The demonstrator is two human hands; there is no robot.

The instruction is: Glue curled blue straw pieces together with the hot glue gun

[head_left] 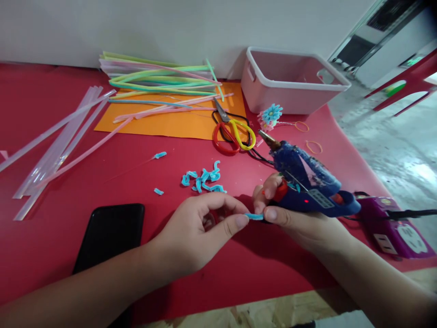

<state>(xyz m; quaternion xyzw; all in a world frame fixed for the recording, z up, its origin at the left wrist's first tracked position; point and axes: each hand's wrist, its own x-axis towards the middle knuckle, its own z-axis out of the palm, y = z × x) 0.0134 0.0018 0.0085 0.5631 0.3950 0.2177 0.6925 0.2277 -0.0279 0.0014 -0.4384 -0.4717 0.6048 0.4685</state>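
Red tabletop (211, 296) supports the work; clock positions are read from the point where the hands meet. Pink bin (290, 98): 1 o'clock. Blue glue gun (293, 166): 2 o'clock, red indicator lit, label print too blurred to read. Purple socket block (395, 230): 3 o'clock. Black phone (111, 237): 9 o'clock. Right hand (303, 223): fingers clamped on the gun, thumb tip touching the strip's right end. Left hand (201, 228): thumb and forefinger pinched on its left end. Scissors (225, 117): 11 o'clock. Blue fuzzy strip (254, 217): dial centre, between both hands.
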